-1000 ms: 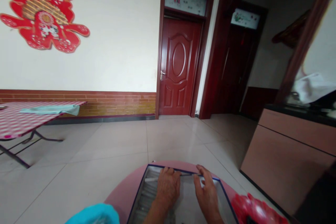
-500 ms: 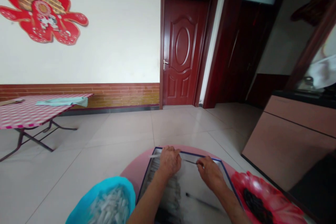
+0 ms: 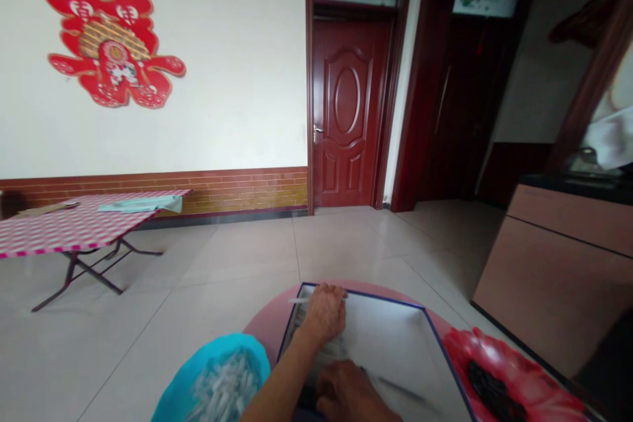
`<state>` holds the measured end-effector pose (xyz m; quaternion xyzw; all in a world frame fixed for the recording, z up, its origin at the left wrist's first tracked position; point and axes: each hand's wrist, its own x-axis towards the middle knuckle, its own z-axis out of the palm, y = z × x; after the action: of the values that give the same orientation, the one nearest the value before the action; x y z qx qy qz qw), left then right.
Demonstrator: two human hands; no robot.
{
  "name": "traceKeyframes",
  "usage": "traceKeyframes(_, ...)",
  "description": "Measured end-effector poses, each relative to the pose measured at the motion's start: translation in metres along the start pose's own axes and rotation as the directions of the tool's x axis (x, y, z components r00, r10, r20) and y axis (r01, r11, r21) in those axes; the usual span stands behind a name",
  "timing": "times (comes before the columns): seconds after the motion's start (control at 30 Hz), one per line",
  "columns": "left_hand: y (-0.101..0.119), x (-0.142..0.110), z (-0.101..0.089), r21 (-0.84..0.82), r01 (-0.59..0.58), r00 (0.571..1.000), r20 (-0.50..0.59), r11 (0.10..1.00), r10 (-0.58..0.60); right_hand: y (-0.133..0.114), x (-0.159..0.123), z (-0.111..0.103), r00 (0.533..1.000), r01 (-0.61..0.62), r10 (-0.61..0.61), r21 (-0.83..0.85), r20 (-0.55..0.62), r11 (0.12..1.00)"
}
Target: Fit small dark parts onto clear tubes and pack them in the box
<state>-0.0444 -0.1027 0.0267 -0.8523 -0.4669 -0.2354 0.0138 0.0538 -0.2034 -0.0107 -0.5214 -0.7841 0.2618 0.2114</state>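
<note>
My left hand (image 3: 327, 311) is closed around a thin white tube (image 3: 299, 301), whose end sticks out to the left over the far left corner of a shallow white box with a blue rim (image 3: 390, 296). Lower down, my right hand (image 3: 349, 390) is over the near part of the box. Its fingers are bent and a little blurred, and what they hold, if anything, is hidden. A slim dark rod (image 3: 408, 390) lies on the box floor to the right of that hand. Rows of thin pieces along the box's left side are mostly covered by my left arm.
A blue basin (image 3: 171, 388) full of short white pieces (image 3: 228, 382) stands to the left. On the right is a red, wavy-edged bowl (image 3: 527, 369) with black pieces (image 3: 494, 388). The box rests on a round pink surface (image 3: 264, 326). A checked folding table (image 3: 93, 227) stands further left.
My right hand has moved from the box's far side, where it pinched a thin dark rod, down and left toward the near side. My left hand keeps the white tube. The view has shifted slightly.
</note>
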Motion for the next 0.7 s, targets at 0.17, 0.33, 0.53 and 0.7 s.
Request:
traceKeyframes(0.17,0.014,0.005,0.015,-0.046,-0.064,0.998,-0.002,0.997,0.064,0.033,0.018,-0.021,0.994,-0.085,0.08,-0.07,-0.073,0.994)
traceKeyframes(0.33,0.022,0.02,0.035,-0.053,-0.005,0.999,-0.032,0.999,0.003,0.068,0.049,-0.061,0.888,-0.272,0.36,0.303,-0.288,0.913)
traceKeyframes(0.53,0.02,0.029,0.071,-0.153,0.026,0.997,-0.061,0.988,-0.036,0.071,0.068,-0.062,0.875,-0.055,0.449,0.884,-0.181,0.465)
traceKeyframes(0.7,0.02,0.024,0.065,-0.165,-0.01,0.996,-0.091,0.986,-0.005,0.087,0.068,-0.053,0.812,0.057,0.533,0.942,-0.237,0.332)
